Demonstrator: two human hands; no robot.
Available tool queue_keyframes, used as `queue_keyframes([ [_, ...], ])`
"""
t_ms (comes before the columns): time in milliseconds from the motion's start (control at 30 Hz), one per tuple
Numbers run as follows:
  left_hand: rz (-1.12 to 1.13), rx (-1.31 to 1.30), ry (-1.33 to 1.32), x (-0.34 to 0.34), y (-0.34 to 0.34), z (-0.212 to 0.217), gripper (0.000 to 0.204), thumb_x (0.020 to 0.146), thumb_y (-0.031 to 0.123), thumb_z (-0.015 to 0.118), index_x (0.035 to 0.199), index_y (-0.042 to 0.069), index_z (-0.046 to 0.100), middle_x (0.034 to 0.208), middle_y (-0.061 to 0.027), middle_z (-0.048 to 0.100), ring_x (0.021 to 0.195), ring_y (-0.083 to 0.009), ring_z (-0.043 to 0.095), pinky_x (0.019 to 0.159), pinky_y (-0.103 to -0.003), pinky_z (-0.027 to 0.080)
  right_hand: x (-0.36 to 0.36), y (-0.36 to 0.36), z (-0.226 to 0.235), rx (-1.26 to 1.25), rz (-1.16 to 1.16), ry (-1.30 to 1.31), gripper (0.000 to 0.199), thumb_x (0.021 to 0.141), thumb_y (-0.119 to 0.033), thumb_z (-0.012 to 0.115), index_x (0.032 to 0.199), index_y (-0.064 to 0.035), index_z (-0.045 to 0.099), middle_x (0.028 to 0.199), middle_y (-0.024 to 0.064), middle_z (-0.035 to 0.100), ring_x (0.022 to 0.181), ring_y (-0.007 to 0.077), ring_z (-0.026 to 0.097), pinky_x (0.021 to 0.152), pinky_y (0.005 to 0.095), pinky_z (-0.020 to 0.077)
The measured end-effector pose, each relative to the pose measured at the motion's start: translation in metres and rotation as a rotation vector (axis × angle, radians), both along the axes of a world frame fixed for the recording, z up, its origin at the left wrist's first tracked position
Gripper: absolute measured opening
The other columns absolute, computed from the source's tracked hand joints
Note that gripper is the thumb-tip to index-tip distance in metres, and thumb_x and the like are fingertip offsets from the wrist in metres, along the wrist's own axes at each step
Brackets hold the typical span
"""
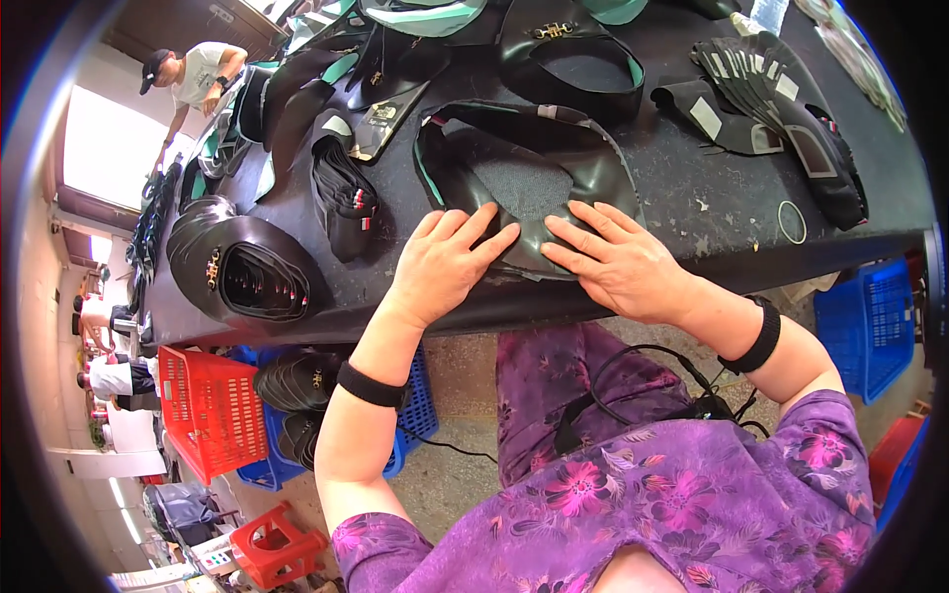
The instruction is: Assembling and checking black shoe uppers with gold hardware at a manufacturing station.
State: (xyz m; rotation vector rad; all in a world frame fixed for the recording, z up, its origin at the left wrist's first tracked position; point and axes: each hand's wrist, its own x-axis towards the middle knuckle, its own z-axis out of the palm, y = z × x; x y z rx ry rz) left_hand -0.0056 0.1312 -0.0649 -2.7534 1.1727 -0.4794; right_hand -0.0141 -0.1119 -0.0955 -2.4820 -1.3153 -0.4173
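My left hand (447, 264) and right hand (615, 261) press flat, fingers spread, on a black leather shoe upper (524, 173) at the bench's (712, 212) near edge.

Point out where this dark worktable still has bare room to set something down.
The widest bare patch of the table lies right of the shoe upper under both hands, left hand and right hand, bordered by the fanned stack of pieces and a small ring. The far and left parts are crowded with black uppers.
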Motion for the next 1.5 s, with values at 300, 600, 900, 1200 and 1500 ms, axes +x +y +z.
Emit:
queue_keyframes([
  [300, 0.011, -0.035, 0.268, -0.006, 0.009, -0.005, 0.072, 0.070, 0.038, 0.055, 0.128, 0.004, 0.033, 0.136, -0.0137, 0.029, 0.125, -0.0276, 0.029, 0.105, -0.040, 0.019, -0.002, 0.001, 0.012, -0.234, 0.055, 0.010, 0.078, 0.061, -0.032, 0.070, 0.126, -0.0054, 0.037, 0.133, 0.0113, 0.034, 0.124, 0.0280, 0.030, 0.104, 0.0400, 0.0215],
  [600, 0.053, -0.048, 0.285, -0.009, -0.010, 0.008, 0.082, 0.064, 0.043, 0.063, 0.128, 0.003, 0.032, 0.128, -0.0206, 0.036, 0.120, -0.0305, 0.035, 0.102, -0.041, 0.024, 0.003, 0.015, 0.000, -0.127, 0.063, -0.026, 0.086, 0.059, -0.034, 0.071, 0.127, 0.0018, 0.031, 0.133, 0.0186, 0.031, 0.125, 0.0286, 0.030, 0.103, 0.0376, 0.0239],
  [900, -0.004, 0.050, 0.067, -0.015, -0.052, 0.010, 0.062, 0.070, 0.038, 0.062, 0.117, 0.004, 0.043, 0.122, -0.0198, 0.041, 0.113, -0.0323, 0.040, 0.095, -0.045, 0.030, 0.034, -0.019, 0.006, -0.192, -0.115, 0.093, 0.081, 0.080, -0.060, 0.035, 0.126, 0.0059, 0.032, 0.134, 0.0220, 0.028, 0.128, 0.0304, 0.022, 0.106, 0.0369, 0.0145],
  [1200, -0.081, -0.081, 0.037, -0.007, -0.043, -0.007, 0.044, 0.071, 0.010, 0.052, 0.114, 0.002, 0.046, 0.113, -0.0143, 0.052, 0.105, -0.0268, 0.050, 0.091, -0.037, 0.038, 0.032, -0.029, 0.006, -0.120, -0.062, 0.103, 0.082, 0.078, -0.055, 0.045, 0.124, 0.0108, 0.029, 0.131, 0.0290, 0.027, 0.126, 0.0372, 0.022, 0.105, 0.0413, 0.0165],
  [1500, -0.298, -0.334, 0.178, -0.053, -0.037, 0.076, 0.038, 0.061, -0.001, 0.054, 0.098, 0.006, 0.058, 0.104, -0.0143, 0.058, 0.087, -0.0273, 0.059, 0.072, -0.034, 0.049, -0.011, -0.068, 0.048, -0.141, 0.289, 0.001, 0.060, 0.067, -0.022, 0.065, 0.121, -0.0057, 0.043, 0.123, 0.0100, 0.046, 0.119, 0.0242, 0.039, 0.103, 0.0408, 0.0246],
])
